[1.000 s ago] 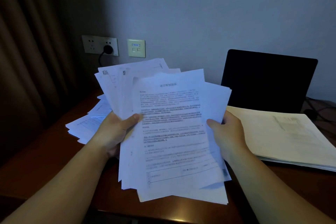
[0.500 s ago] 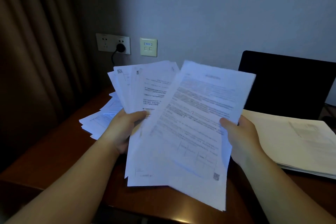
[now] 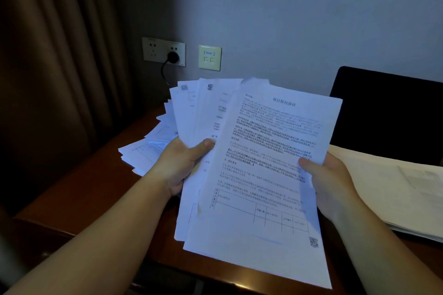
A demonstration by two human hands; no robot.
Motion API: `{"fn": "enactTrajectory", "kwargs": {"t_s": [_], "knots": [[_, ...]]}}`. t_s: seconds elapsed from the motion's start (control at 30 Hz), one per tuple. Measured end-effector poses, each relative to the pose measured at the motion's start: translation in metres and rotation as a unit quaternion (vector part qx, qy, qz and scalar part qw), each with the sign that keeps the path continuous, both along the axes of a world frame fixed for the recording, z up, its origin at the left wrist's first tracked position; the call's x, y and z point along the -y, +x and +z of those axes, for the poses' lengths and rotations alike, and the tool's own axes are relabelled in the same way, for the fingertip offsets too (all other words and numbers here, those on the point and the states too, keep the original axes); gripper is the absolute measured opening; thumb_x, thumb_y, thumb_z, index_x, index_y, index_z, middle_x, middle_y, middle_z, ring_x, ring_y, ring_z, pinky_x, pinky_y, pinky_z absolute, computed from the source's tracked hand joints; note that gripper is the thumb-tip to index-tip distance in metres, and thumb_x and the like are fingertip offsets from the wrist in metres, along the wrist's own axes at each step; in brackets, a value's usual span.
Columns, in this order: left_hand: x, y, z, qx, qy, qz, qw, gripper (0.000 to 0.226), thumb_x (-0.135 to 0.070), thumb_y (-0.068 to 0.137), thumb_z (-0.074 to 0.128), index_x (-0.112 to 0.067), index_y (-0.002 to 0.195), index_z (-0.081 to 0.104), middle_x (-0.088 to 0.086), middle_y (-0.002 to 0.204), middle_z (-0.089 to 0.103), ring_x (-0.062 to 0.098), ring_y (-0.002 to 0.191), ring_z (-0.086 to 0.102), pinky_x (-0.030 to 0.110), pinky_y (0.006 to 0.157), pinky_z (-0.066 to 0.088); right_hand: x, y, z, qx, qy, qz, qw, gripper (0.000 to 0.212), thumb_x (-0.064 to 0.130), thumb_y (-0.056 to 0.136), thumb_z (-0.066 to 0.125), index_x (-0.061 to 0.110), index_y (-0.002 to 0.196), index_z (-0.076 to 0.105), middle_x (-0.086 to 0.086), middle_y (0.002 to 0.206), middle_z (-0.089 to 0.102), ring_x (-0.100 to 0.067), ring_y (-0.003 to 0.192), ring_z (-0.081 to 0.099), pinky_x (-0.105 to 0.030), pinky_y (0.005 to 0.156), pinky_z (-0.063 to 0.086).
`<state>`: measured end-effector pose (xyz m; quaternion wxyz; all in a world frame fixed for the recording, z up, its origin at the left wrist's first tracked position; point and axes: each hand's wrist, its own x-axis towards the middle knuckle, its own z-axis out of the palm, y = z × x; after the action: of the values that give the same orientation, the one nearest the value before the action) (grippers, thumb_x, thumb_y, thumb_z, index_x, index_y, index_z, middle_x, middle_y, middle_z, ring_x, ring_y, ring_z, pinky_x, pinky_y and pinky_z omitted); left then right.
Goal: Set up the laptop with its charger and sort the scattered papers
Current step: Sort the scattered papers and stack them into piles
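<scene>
Head view:
- Change: top sheet (image 3: pixel 268 170) pulled rightward off fanned stack (image 3: pixel 203 112), now squarer to camera. Sorting underway, prob. early.
- Left hand (image 3: pixel 182 165): thumb clamps stack.
- Right hand (image 3: pixel 328 182): pinches sheet's right edge.
- Loose papers (image 3: pixel 143 153) on desk (image 3: pixel 79 194), left.
- Laptop (image 3: pixel 388 112) open, right; plug (image 3: pixel 173 57) in socket.

Two forearms enter from the bottom edge, one at each lower corner. Both are bare to the frame edge; no sleeve, cuff, watch or band is visible. The left hand (image 3: pixel 182 165) shows an unadorned thumb with a short nail (lighting is dim). The right hand (image 3: pixel 332 184) likewise shows no ring or glove.
</scene>
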<state>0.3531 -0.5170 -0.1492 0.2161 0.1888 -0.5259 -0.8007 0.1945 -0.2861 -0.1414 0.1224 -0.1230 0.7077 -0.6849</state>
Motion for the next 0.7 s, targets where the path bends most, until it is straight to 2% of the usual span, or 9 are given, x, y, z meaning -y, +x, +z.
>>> {"fn": "enactTrajectory", "kwargs": {"t_s": [0.13,0.23,0.33,0.4,0.53,0.63,0.7], "knots": [[0.002,0.0,0.002,0.019,0.023,0.02,0.999,0.028,-0.025,0.102,0.061,-0.019,0.129,0.063,0.007,0.112,0.078,0.027,0.098,0.077,0.04,0.073,0.062,0.0,0.001,-0.001,-0.041,0.011,-0.063,0.997,0.032,0.002,0.096,0.06,0.031,0.1,0.072,0.013,0.103,0.074,-0.014,0.097,0.069,-0.035,0.088,0.054],[0.004,0.0,0.002,0.023,0.033,0.02,0.999,0.029,-0.021,0.102,0.062,-0.018,0.131,0.063,0.008,0.115,0.077,0.031,0.102,0.076,0.045,0.081,0.061,-0.004,0.0,-0.002,-0.045,-0.001,-0.101,0.994,0.033,0.002,0.097,0.058,0.033,0.093,0.069,0.016,0.098,0.072,-0.009,0.091,0.067,-0.03,0.08,0.051],[0.003,0.0,0.003,0.024,0.028,0.024,0.999,0.03,-0.01,0.1,0.061,-0.015,0.129,0.064,0.011,0.114,0.077,0.033,0.1,0.076,0.048,0.083,0.06,-0.005,-0.001,-0.004,-0.032,0.008,-0.095,0.995,0.03,0.002,0.097,0.058,0.029,0.097,0.071,0.012,0.098,0.073,-0.012,0.09,0.069,-0.029,0.075,0.051],[0.003,0.001,0.004,0.018,0.028,0.024,0.999,0.032,-0.006,0.1,0.059,-0.014,0.13,0.063,0.012,0.115,0.077,0.035,0.101,0.075,0.049,0.083,0.06,-0.004,-0.002,-0.006,-0.022,0.013,-0.091,0.996,0.028,0.001,0.097,0.058,0.025,0.104,0.072,0.008,0.1,0.074,-0.016,0.091,0.07,-0.031,0.076,0.053],[0.003,0.002,0.006,0.013,0.042,0.023,0.999,0.029,-0.003,0.1,0.057,-0.015,0.126,0.063,0.013,0.114,0.077,0.036,0.101,0.075,0.049,0.082,0.062,-0.004,-0.002,-0.01,-0.03,0.014,-0.1,0.994,0.03,0.002,0.096,0.059,0.027,0.108,0.071,0.01,0.105,0.074,-0.018,0.097,0.069,-0.038,0.089,0.053],[0.002,0.002,0.007,0.018,0.034,0.026,0.999,0.028,-0.004,0.1,0.057,-0.014,0.126,0.063,0.013,0.113,0.077,0.035,0.1,0.075,0.048,0.081,0.062,-0.005,0.0,-0.01,-0.043,0.017,-0.106,0.993,0.031,0.003,0.096,0.059,0.032,0.099,0.07,0.014,0.1,0.072,-0.014,0.093,0.068,-0.031,0.078,0.051],[0.003,0.002,0.006,0.025,0.025,0.026,0.999,0.029,-0.004,0.1,0.056,-0.014,0.126,0.063,0.012,0.113,0.077,0.035,0.1,0.075,0.049,0.081,0.061,-0.006,0.0,-0.011,-0.044,0.009,-0.111,0.993,0.034,0.003,0.097,0.059,0.035,0.092,0.067,0.016,0.098,0.071,-0.012,0.092,0.068,-0.031,0.078,0.05]]}}
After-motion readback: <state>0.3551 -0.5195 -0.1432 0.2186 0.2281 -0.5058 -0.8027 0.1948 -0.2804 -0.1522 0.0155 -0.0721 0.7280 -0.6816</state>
